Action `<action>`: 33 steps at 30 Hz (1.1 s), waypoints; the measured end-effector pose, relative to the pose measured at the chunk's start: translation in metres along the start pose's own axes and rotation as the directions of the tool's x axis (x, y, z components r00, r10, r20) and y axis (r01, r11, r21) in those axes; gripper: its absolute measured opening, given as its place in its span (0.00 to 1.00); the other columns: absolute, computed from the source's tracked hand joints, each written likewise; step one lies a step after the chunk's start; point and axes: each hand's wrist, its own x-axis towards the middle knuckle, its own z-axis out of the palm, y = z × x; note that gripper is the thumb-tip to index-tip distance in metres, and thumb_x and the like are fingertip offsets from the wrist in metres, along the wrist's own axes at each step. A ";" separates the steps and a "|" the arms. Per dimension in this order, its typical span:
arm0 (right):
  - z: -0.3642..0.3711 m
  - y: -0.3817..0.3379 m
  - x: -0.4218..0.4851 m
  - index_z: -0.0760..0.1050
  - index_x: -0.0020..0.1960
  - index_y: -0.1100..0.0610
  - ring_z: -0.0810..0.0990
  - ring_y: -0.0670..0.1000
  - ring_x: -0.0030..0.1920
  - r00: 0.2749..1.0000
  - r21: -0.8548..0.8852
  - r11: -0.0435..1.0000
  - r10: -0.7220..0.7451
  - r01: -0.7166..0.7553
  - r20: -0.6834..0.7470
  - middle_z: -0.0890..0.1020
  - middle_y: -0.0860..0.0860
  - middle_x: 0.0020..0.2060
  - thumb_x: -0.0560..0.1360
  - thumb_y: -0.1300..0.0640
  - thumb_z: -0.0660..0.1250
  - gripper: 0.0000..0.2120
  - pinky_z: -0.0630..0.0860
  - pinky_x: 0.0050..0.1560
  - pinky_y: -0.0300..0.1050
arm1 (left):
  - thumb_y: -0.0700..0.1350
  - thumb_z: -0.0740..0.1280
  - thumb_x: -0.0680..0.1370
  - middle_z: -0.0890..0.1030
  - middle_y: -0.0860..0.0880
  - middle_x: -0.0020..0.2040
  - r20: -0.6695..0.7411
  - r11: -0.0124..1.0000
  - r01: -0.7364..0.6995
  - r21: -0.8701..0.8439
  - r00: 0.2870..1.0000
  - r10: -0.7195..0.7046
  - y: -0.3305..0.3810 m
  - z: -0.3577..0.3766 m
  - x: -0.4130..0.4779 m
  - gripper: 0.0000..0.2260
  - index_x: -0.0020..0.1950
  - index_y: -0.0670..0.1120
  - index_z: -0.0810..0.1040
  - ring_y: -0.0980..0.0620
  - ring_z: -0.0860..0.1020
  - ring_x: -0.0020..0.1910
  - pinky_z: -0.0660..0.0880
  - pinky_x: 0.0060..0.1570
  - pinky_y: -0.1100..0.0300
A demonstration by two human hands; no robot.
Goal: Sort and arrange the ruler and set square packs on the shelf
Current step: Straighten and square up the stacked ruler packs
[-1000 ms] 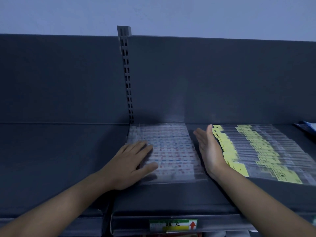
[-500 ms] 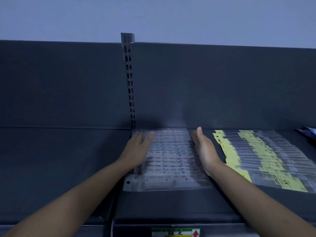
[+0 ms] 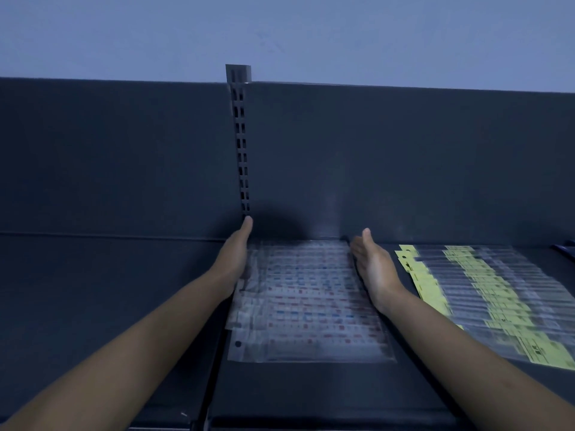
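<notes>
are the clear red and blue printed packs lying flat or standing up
Lying flat: the clear red-and-blue printed packs overlap in rows on the dark metal shelf.

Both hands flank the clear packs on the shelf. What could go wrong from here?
1. The stack of clear plastic packs with red and blue markings fans toward the front of the dark shelf; squeezed between the left hand and right hand, slick sleeves might buckle or slide forward.
2. The right hand sits close to the fanned yellow-labelled clear packs and could nudge them askew.
</notes>
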 end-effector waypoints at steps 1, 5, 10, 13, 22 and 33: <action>-0.004 -0.001 0.000 0.71 0.67 0.57 0.75 0.45 0.58 1.000 0.000 1.000 -0.006 0.006 -0.014 0.75 0.49 0.61 0.81 0.42 0.52 0.24 0.65 0.61 0.40 | 0.67 0.51 0.79 0.73 0.62 0.59 -0.014 1.000 -0.003 0.007 1.000 0.003 0.001 -0.002 -0.004 0.30 0.75 0.51 0.62 0.69 0.73 0.43 0.65 0.50 0.71; -0.020 0.004 -0.013 0.65 0.72 0.61 0.68 0.48 0.69 1.000 -0.027 1.000 -0.006 0.005 -0.028 0.70 0.52 0.70 0.81 0.41 0.51 0.29 0.60 0.70 0.43 | 0.66 0.51 0.79 0.77 0.73 0.37 -0.024 0.999 -0.007 0.041 1.000 0.008 -0.007 -0.011 -0.030 0.14 0.57 0.63 0.70 0.78 0.74 0.34 0.68 0.33 0.79; -0.023 0.024 -0.041 0.79 0.55 0.47 0.76 0.32 0.52 0.998 -0.066 0.996 -0.061 0.060 -0.004 0.80 0.34 0.50 0.80 0.40 0.50 0.21 0.64 0.60 0.37 | 0.66 0.52 0.79 0.79 0.67 0.54 0.006 0.999 -0.033 0.018 0.999 0.032 -0.030 -0.014 -0.061 0.21 0.64 0.59 0.73 0.68 0.77 0.55 0.70 0.57 0.70; -0.018 0.027 -0.045 0.75 0.62 0.48 0.75 0.34 0.56 0.997 -0.036 0.996 -0.078 0.078 0.007 0.78 0.35 0.53 0.79 0.38 0.50 0.23 0.64 0.64 0.39 | 0.67 0.53 0.78 0.73 0.58 0.68 0.012 1.000 -0.008 -0.014 1.000 0.009 -0.031 -0.011 -0.069 0.28 0.73 0.56 0.66 0.57 0.72 0.66 0.63 0.72 0.52; -0.010 0.015 -0.059 0.83 0.47 0.40 0.77 0.31 0.52 0.980 -0.127 0.974 -0.176 0.186 0.088 0.82 0.33 0.48 0.81 0.42 0.51 0.21 0.69 0.54 0.31 | 0.71 0.55 0.70 0.55 0.58 0.78 0.102 0.955 -0.030 0.296 0.995 0.000 -0.023 -0.010 -0.079 0.39 0.78 0.56 0.56 0.57 0.55 0.76 0.53 0.76 0.51; -0.021 0.027 -0.066 0.38 0.77 0.55 0.38 0.44 0.76 0.881 -0.865 0.175 -0.036 0.471 0.472 0.41 0.49 0.77 0.67 0.24 0.36 0.49 0.35 0.74 0.45 | 0.75 0.39 0.70 0.36 0.58 0.77 0.472 0.123 -0.476 0.871 0.879 0.061 -0.033 -0.010 -0.084 0.43 0.78 0.53 0.37 0.64 0.35 0.73 0.33 0.70 0.65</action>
